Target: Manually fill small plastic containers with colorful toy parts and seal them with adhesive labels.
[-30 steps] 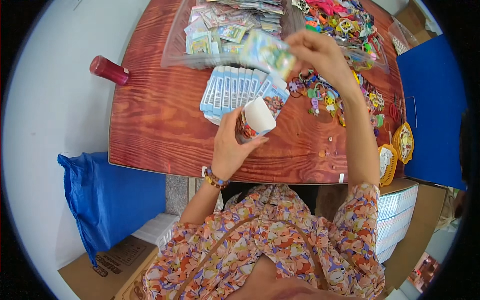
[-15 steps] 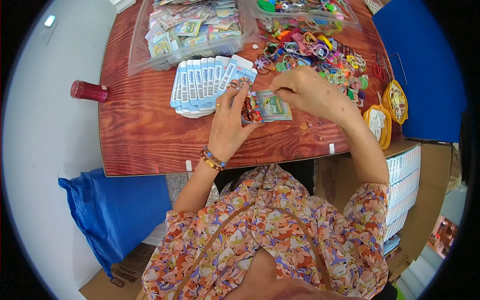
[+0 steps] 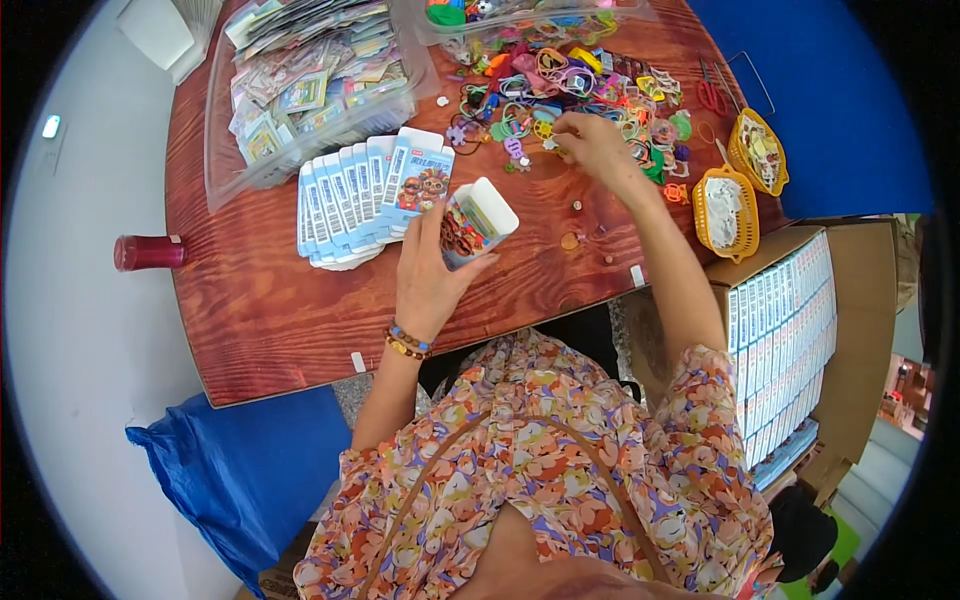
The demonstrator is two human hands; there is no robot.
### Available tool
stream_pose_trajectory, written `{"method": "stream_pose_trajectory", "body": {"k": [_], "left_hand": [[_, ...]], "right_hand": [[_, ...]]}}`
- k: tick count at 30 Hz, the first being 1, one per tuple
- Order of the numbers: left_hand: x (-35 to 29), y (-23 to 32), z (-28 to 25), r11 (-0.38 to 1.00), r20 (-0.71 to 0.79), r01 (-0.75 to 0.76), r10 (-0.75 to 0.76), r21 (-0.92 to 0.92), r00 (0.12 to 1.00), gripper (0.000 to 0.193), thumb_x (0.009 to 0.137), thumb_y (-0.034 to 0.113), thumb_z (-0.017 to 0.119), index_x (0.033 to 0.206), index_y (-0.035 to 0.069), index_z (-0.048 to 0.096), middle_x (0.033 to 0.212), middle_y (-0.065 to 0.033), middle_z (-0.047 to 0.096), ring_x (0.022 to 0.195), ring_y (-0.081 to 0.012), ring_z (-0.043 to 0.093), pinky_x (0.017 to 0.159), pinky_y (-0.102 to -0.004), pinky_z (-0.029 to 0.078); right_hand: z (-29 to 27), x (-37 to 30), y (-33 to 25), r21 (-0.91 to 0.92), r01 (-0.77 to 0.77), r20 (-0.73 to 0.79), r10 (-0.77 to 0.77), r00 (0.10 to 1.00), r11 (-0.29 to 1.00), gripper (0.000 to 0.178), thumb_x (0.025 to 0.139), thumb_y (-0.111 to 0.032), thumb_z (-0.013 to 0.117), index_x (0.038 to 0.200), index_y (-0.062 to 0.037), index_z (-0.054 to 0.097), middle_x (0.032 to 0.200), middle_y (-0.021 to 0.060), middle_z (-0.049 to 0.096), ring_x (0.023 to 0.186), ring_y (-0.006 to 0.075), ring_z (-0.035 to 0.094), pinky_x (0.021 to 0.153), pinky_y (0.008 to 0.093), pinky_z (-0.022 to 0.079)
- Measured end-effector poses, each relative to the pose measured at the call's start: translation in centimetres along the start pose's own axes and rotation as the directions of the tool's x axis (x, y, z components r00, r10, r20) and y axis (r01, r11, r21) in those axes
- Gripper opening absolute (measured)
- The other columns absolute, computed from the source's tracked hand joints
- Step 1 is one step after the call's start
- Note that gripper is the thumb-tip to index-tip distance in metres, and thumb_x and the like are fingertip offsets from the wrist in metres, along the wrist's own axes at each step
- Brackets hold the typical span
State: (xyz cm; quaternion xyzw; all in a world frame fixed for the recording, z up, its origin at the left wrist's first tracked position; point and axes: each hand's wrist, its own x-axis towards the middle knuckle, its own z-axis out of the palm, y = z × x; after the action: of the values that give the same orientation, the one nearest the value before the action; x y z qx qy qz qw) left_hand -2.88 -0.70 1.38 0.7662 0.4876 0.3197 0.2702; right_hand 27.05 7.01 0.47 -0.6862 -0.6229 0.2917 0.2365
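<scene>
My left hand [image 3: 432, 268] is closed around a small open cardboard box [image 3: 462, 240] with a colourful printed front. The box's white flap stands up, and part of a greenish card shows in its mouth. Just left of it, a fanned stack of flat light-blue boxes [image 3: 345, 205] lies on the table, my left fingertips close to its top box. My right hand [image 3: 598, 152] is at the near edge of a heap of small coloured trinkets and bands [image 3: 560, 85]. Its fingers are pinched together there, and what lies between them is hidden.
Clear plastic bins, one of packed cards [image 3: 330, 95] and one of small toys [image 3: 530, 32], stand at the back. Right lie red scissors [image 3: 712, 95] and yellow baskets [image 3: 742, 240]. A carton of boxes [image 3: 785, 340] stands lower right; a red cylinder [image 3: 150, 252] is left.
My right hand has left the card and box and moved to the trinket heap. The card now sits inside the box, which my left hand has tilted more upright. The view has shifted.
</scene>
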Motion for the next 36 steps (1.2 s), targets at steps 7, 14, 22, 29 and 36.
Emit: {"method": "stream_pose_trajectory", "body": {"k": [7,14,22,29,36], "left_hand": [[-0.8,-0.2,-0.4,0.998,0.038,0.063,-0.062,-0.007,0.997,0.083,0.071,0.03,0.087,0.138,0.002,0.046,0.12,-0.0186,0.056,0.109,-0.0361,0.057,0.091,-0.0437,0.05],[-0.6,-0.5,0.1,0.999,0.047,0.035,-0.034,-0.026,0.998,0.085,0.071,0.031,0.087,0.139,0.001,0.045,0.119,-0.0186,0.056,0.108,-0.0354,0.058,0.09,-0.0431,0.05],[-0.6,-0.2,0.1,1.0,0.05,0.019,-0.019,0.0,0.999,0.085,0.072,0.031,0.086,0.14,0.0,0.045,0.117,-0.0189,0.056,0.107,-0.0357,0.058,0.09,-0.0433,0.05],[-1.2,-1.2,-0.1,1.0,0.01,0.012,-0.011,-0.018,1.0,0.086,0.071,0.031,0.087,0.14,0.0,0.045,0.119,-0.02,0.056,0.109,-0.0366,0.058,0.09,-0.0434,0.05],[-0.1,-0.4,0.2,1.0,0.053,0.027,-0.027,0.015,0.998,0.084,0.069,0.032,0.087,0.136,0.0,0.048,0.114,-0.0189,0.057,0.104,-0.0365,0.059,0.086,-0.0438,0.051]], "right_hand": [[1.8,0.8,-0.4,-0.385,0.023,-0.23,-0.12,0.966,0.923,0.017,0.088,-0.02,0.063,0.097,-0.0054,0.068,0.094,0.0144,0.064,0.085,0.0333,0.064,0.074,0.0437,0.05],[2.1,-0.3,-0.9,-0.137,0.092,0.066,-0.084,0.994,0.986,0.02,0.088,-0.028,0.062,0.093,-0.0105,0.071,0.094,0.0122,0.07,0.09,0.0344,0.067,0.076,0.0455,0.051],[3.0,2.9,-3.7,-0.279,0.114,-0.059,-0.136,0.989,0.953,0.025,0.088,-0.031,0.066,0.1,-0.0103,0.071,0.095,0.0106,0.072,0.086,0.0308,0.069,0.074,0.0422,0.052],[3.4,-1.1,-2.1,-0.028,0.227,0.061,-0.225,0.972,0.973,0.016,0.085,-0.017,0.069,0.095,-0.0044,0.065,0.089,0.0093,0.062,0.086,0.0219,0.062,0.073,0.0362,0.048],[0.3,-2.9,-1.2,0.709,0.036,0.005,-0.057,0.998,0.705,0.005,0.094,-0.01,0.063,0.092,-0.0054,0.062,0.104,0.0011,0.066,0.086,0.0081,0.063,0.074,0.0243,0.048]]}}
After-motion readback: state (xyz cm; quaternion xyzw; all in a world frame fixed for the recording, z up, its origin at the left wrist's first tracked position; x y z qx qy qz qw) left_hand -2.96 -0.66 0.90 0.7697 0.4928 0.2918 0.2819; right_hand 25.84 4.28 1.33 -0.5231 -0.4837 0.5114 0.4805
